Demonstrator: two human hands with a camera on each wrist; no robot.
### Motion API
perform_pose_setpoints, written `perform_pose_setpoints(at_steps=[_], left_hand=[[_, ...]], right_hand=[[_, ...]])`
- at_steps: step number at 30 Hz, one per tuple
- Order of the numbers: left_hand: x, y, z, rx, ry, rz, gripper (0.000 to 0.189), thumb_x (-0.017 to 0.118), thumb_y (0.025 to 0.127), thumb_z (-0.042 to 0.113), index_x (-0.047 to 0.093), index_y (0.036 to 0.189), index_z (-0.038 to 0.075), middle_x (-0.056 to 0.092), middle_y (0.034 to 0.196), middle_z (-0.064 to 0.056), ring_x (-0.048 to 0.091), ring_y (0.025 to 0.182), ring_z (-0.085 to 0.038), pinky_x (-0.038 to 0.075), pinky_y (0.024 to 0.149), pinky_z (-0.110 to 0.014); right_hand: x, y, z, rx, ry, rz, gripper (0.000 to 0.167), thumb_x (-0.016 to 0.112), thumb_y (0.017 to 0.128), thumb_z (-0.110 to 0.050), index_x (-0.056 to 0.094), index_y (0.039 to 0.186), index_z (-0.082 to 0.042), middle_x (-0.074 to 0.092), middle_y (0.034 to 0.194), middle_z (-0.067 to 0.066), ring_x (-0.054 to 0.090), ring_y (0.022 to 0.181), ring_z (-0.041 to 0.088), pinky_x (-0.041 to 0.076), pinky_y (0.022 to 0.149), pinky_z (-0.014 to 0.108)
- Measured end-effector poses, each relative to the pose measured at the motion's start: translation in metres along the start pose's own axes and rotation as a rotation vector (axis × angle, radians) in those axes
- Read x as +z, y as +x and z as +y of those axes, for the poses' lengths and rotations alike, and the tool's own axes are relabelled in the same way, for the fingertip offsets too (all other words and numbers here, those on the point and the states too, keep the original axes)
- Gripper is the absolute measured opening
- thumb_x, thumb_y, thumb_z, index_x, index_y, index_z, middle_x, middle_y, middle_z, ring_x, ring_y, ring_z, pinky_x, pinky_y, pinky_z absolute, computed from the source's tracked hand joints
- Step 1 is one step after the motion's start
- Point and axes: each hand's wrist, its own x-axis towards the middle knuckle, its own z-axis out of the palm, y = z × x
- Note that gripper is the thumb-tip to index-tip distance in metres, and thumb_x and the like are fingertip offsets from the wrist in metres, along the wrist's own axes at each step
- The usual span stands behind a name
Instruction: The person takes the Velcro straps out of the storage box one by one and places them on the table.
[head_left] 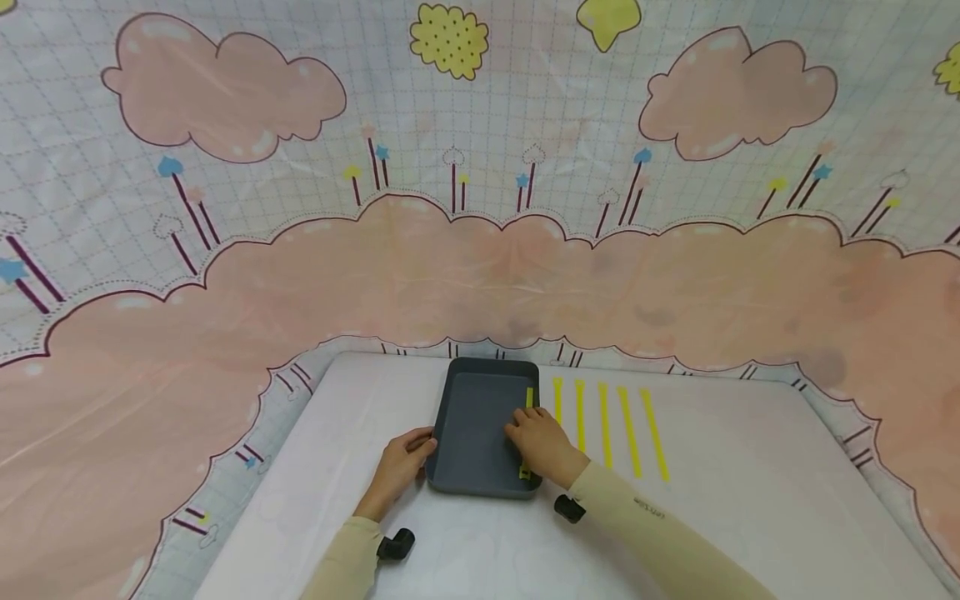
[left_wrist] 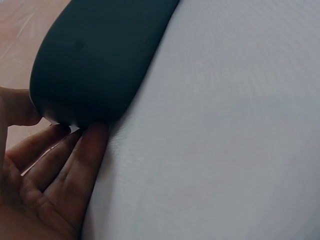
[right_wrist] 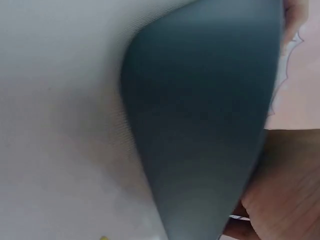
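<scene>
A dark grey rectangular tray (head_left: 480,433) lies on the white table. My left hand (head_left: 402,462) grips its left side. In the left wrist view the thumb (left_wrist: 22,106) is at the rim and the fingers (left_wrist: 75,170) touch the outer wall. Over the tray's right rim reaches my right hand (head_left: 546,443), its bent fingers inside the tray. Beneath that hand a yellow strip (head_left: 529,396) runs along the inner right side, its two ends showing. Whether the fingertips pinch the strip is hidden, also in the right wrist view, where the tray wall (right_wrist: 200,100) blocks them.
Several yellow strips (head_left: 628,429) lie side by side on the table (head_left: 750,500), just right of the tray. A patterned sheet with pink clouds (head_left: 517,275) rises behind the table. Each forearm wears a black wrist camera (head_left: 397,544).
</scene>
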Motion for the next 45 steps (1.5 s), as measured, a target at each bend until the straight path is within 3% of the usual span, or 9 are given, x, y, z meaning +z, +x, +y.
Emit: perform_pose_setpoints(at_steps=[4, 12, 16, 26, 35, 45], left_hand=[[0.0, -0.001, 0.005, 0.005, -0.004, -0.007, 0.038, 0.062, 0.097, 0.018, 0.061, 0.13, 0.0, 0.066, 0.124, -0.022, 0.065, 0.11, -0.029, 0.057, 0.075, -0.036], [-0.001, 0.002, -0.003, 0.013, -0.007, -0.008, 0.036, 0.063, 0.096, 0.017, 0.063, 0.129, 0.004, 0.067, 0.124, -0.02, 0.065, 0.111, -0.029, 0.055, 0.073, -0.029], [-0.001, 0.0, -0.003, 0.014, 0.002, -0.008, 0.036, 0.063, 0.096, 0.019, 0.063, 0.129, 0.004, 0.068, 0.122, -0.019, 0.065, 0.11, -0.028, 0.055, 0.074, -0.03], [0.001, 0.0, -0.005, 0.02, -0.001, -0.014, 0.037, 0.063, 0.096, 0.021, 0.063, 0.129, 0.004, 0.069, 0.122, -0.018, 0.066, 0.109, -0.027, 0.056, 0.076, -0.032], [-0.002, 0.0, -0.007, 0.031, 0.024, -0.017, 0.037, 0.063, 0.096, 0.021, 0.063, 0.129, 0.003, 0.068, 0.122, -0.019, 0.066, 0.11, -0.029, 0.055, 0.074, -0.03], [-0.003, 0.001, -0.003, 0.037, 0.018, -0.011, 0.037, 0.063, 0.096, 0.019, 0.064, 0.128, 0.003, 0.069, 0.121, -0.019, 0.066, 0.107, -0.025, 0.053, 0.071, -0.027]], right_hand=[[0.002, 0.002, 0.002, 0.017, -0.004, -0.006, 0.02, 0.076, 0.084, -0.015, 0.07, 0.103, -0.015, 0.062, 0.101, 0.005, 0.06, 0.099, 0.024, 0.047, 0.098, 0.042], [0.004, 0.005, 0.0, 0.038, 0.008, -0.058, 0.026, 0.08, 0.08, -0.015, 0.07, 0.104, -0.016, 0.064, 0.104, 0.006, 0.061, 0.103, 0.025, 0.046, 0.1, 0.045], [0.004, 0.008, -0.002, 0.048, 0.017, -0.084, 0.022, 0.074, 0.085, -0.015, 0.07, 0.107, -0.016, 0.064, 0.105, 0.006, 0.062, 0.105, 0.024, 0.046, 0.1, 0.045], [0.003, 0.009, -0.002, 0.035, -0.005, -0.056, 0.014, 0.064, 0.095, -0.019, 0.07, 0.107, -0.018, 0.063, 0.106, 0.005, 0.061, 0.105, 0.024, 0.047, 0.099, 0.045], [0.011, 0.015, 0.003, 0.031, 0.013, -0.131, 0.018, 0.063, 0.095, -0.018, 0.069, 0.112, -0.02, 0.064, 0.114, 0.005, 0.059, 0.111, 0.024, 0.046, 0.1, 0.047], [0.012, 0.021, 0.007, -0.007, -0.037, -0.122, 0.021, 0.067, 0.093, -0.019, 0.071, 0.112, -0.026, 0.066, 0.111, 0.0, 0.058, 0.103, 0.021, 0.047, 0.09, 0.047]])
